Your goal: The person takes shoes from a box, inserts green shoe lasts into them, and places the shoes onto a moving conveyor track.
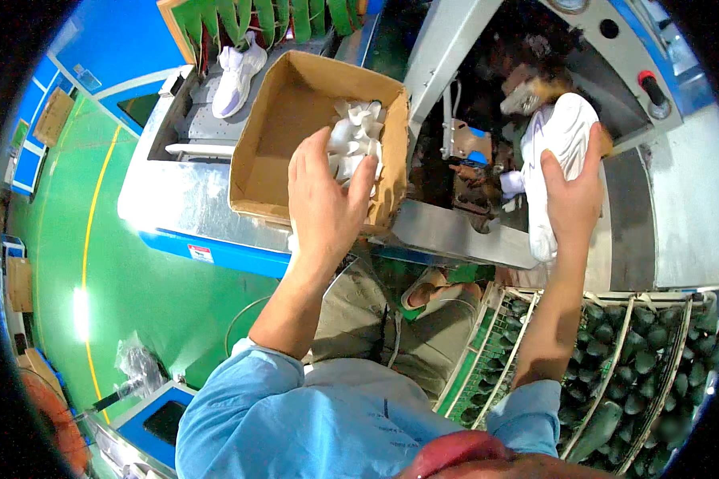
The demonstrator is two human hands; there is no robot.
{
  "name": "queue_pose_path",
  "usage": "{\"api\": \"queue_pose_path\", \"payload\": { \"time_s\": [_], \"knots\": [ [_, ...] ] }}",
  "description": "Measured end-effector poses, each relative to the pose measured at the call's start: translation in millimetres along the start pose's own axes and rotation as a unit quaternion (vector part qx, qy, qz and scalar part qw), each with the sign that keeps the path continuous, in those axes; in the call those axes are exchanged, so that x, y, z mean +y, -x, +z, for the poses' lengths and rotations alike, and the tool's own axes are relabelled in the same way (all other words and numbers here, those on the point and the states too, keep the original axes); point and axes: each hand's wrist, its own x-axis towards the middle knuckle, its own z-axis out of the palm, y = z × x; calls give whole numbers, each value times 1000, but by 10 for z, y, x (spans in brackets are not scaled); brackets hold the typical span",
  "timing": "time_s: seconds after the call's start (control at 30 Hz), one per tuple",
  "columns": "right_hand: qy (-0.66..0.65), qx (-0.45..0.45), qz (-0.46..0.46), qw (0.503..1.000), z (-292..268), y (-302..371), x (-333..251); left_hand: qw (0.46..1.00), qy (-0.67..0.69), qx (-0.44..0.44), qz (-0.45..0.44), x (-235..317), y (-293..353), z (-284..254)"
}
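Observation:
In my right hand [574, 195] is a white sneaker [563, 148], gripped around its side with the sole edge showing. It is held in the opening of a machine. My left hand [323, 188] reaches into a brown cardboard box [264, 152], thumb and fingers spread apart. Just beyond its fingertips lies a heap of small white curved pieces [358, 132], looking like plastic. Whether my fingertips touch them I cannot tell.
Another white sneaker [238, 78] lies on a conveyor [196, 120], by green strip curtains [276, 17]. Metal mechanism [471, 152] fills the machine opening. At lower right, a rack [495, 351] holds many dark rounded pieces [627, 343]. A red-topped knob [651, 84] sits on the frame.

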Motion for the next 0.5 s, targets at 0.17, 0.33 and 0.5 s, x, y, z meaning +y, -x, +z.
{"api": "queue_pose_path", "payload": {
  "time_s": [0.17, 0.33, 0.5],
  "knots": [
    [-5, 10, 8, 1000, -223, 579, -166, 956, 176, -233, -24, 320, 377, -24],
    [0, 3, -33, 999, -720, 1795, -312, 575, 557, -541, -258, 567, 971, 190],
    [-98, -325, 77, 938, -1383, 2155, -334, 319, 595, -591, -441, 548, 1420, 396]
  ]
}}
